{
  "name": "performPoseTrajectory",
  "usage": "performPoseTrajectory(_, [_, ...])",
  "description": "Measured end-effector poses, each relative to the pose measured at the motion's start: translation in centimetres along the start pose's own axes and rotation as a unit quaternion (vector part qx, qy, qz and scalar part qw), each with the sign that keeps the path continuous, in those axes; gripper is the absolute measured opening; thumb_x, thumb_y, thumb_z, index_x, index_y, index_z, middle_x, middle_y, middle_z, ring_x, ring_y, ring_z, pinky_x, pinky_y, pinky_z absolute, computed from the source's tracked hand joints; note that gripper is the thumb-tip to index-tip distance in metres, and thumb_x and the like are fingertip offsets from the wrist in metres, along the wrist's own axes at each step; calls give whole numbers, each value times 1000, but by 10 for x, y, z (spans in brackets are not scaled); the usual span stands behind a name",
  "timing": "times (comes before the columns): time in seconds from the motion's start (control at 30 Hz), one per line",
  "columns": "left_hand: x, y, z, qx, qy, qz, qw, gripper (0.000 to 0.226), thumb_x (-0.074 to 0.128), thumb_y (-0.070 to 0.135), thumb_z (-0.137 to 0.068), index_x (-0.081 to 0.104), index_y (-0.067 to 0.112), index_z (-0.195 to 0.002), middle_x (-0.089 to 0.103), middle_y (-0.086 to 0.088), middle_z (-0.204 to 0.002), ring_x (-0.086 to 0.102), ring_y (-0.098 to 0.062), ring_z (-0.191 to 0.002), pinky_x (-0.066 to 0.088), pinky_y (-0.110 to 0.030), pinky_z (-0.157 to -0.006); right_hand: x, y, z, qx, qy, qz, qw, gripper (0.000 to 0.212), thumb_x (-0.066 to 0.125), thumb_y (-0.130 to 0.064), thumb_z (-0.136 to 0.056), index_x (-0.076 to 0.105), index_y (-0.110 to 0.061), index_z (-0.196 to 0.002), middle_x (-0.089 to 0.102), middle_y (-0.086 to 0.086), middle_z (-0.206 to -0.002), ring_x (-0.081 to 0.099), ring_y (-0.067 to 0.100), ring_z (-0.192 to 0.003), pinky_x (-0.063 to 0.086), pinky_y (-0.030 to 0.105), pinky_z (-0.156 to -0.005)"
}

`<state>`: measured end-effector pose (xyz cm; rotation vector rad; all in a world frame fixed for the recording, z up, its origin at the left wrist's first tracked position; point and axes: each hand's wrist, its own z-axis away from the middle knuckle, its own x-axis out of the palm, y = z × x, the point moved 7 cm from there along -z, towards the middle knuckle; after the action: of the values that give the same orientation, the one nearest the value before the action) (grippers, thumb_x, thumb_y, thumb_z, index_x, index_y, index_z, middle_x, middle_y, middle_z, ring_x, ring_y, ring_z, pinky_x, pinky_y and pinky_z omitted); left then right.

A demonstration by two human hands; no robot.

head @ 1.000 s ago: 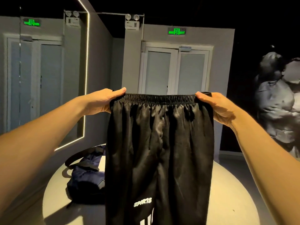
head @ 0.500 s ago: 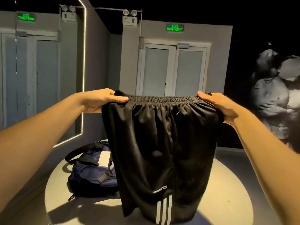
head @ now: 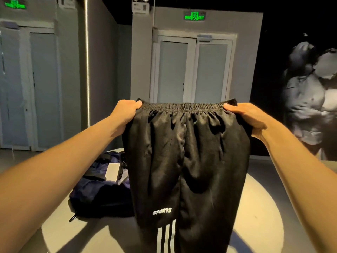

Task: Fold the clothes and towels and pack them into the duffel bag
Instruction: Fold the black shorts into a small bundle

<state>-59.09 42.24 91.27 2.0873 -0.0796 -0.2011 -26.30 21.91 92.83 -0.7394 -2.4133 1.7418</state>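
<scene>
**A:** Both hands are gripping the shorts (head: 186, 152). The left hand (head: 126, 114) is pinching one end of the waistband (head: 182, 106) and the right hand (head: 249, 117) is clamping the other, fingers curled over the elastic.

**B:** And where are the shorts hanging?

**A:** They're dangling in the air between the outstretched arms, with the legs dropping over the table (head: 255, 207) (the hems are running out of view at the bottom).

**B:** So what is making this step go well?

**A:** I'm reading it as the spread before the first fold. Pulling the waistband taut and level is letting the legs hang straight. Next I'd be bringing one hand across to the other, laying leg on leg with the seams matching. The fabric is looking slick, so I'd be lowering it onto the table to press it flat.

**B:** And the bag?

**A:** The bag (head: 98, 190) is lying on the table to the left, partly hidden behind the shorts. I cannot tell whether it is open. Beyond it, double doors (head: 193, 70) are standing shut under a green exit sign (head: 194, 16).
</scene>
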Motion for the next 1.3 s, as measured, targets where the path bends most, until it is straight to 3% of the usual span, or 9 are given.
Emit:
performPoseTrajectory(0.17, [40, -41, -1, 165, -55, -395, 902, 37, 38, 27, -110, 71, 9, -106, 71, -13, -107, 61, -34, -96, 46, -40, -86, -6, 46, -28, 27, 72, 131, 988, 48, 69, -45, -93, 72, 2, -105, 75, 16, -102, 71, 30, -97, 55, 46, -90])
performPoseTrajectory(0.5, [23, 66, -33, 314, 103, -172, 928, 29, 48, 32, -108, 60, 11, -91, 60, -5, -77, 53, -14, -71, 41, -41, -70, -35, -15, -50, -181, 198, 90, 959, 26, 56, -30, -104, 67, -12, -87, 64, -2, -81, 61, -5, -66, 45, 12, -62])
performPoseTrajectory(0.6, [16, 84, -5, 342, 92, -121, 927, 27, 48, 29, -109, 56, 12, -89, 49, 3, -71, 41, -6, -66, 35, -32, -63, -30, -27, -25, -219, 174, 48, 959, 23, 56, -32, -103, 72, -16, -100, 72, -1, -91, 68, -2, -87, 52, 16, -76])
performPoseTrajectory(0.7, [15, 55, 41, 297, -4, -102, 949, 23, 47, 25, -110, 58, 13, -93, 53, 4, -74, 48, -5, -70, 40, -23, -68, -22, 8, 17, -174, 81, 22, 981, 31, 57, -31, -102, 71, -8, -116, 75, 3, -107, 69, 16, -108, 52, 30, -94])
performPoseTrajectory(0.8, [14, -19, 99, 171, -140, -93, 971, 27, 48, 29, -109, 63, 10, -97, 58, -22, -88, 55, -18, -81, 49, -42, -78, -11, 76, 65, -68, -17, 41, 997, 32, 61, -30, -98, 73, -6, -115, 76, 7, -112, 69, 22, -112, 48, 43, -103])
performPoseTrajectory(0.93, [16, -93, 184, 25, -232, -50, 971, 25, 50, 24, -106, 69, 8, -103, 70, -4, -94, 63, -12, -92, 47, -36, -90, 10, 154, 124, 49, -100, 54, 992, 30, 66, -22, -93, 74, 3, -109, 75, 15, -112, 69, 26, -112, 46, 46, -105])
performPoseTrajectory(1.07, [17, -140, 243, -99, -290, -41, 951, 53, 65, 51, -94, 66, 7, -124, 71, -7, -119, 66, -12, -106, 47, -38, -104, 20, 192, 177, 107, -159, 53, 980, 28, 78, -20, -85, 74, 5, -97, 75, 20, -102, 70, 28, -100, 50, 40, -94])
performPoseTrajectory(1.17, [13, -148, 272, -101, -325, -55, 939, 23, 59, 38, -101, 65, 20, -89, 62, 6, -89, 55, -7, -83, 44, -33, -87, 26, 201, 208, 115, -217, 83, 966, 38, 81, -31, -74, 75, 0, -95, 71, 19, -95, 67, 26, -91, 52, 33, -84])
performPoseTrajectory(1.3, [15, -143, 304, -115, -408, -48, 904, 46, 59, 42, -96, 48, -1, -85, 44, -6, -84, 41, -20, -75, 34, -35, -72, 31, 210, 240, 145, -285, 82, 944, 29, 79, -33, -70, 74, -9, -86, 67, 16, -89, 64, 24, -87, 52, 31, -81])
